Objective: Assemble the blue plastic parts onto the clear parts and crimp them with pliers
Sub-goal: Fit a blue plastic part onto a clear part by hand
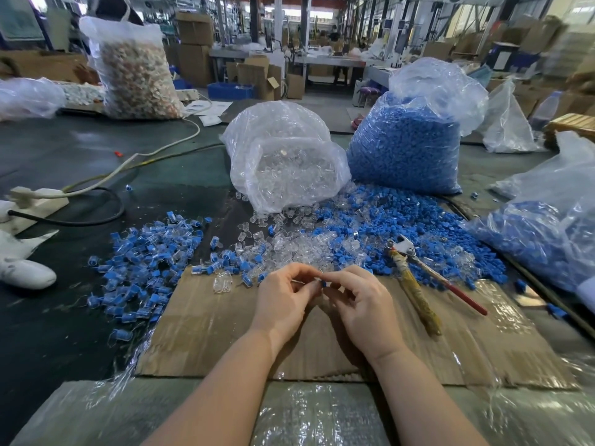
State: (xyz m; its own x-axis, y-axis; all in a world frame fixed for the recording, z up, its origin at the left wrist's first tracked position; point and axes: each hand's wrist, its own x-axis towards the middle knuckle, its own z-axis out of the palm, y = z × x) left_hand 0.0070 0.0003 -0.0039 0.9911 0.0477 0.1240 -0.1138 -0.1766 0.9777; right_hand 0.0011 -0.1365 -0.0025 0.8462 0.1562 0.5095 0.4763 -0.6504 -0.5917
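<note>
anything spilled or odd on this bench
Yes: clear parts and blue parts have spilled from their bags into mixed heaps. The pliers lie half on the heap, one handle wrapped in worn tape.

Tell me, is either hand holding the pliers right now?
No, the pliers lie on the cardboard to the right, while the left hand and right hand pinch a small blue part between them.

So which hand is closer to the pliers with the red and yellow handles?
Right. The right hand is just beside the pliers with red and yellow handles; the left hand is farther away.
</note>
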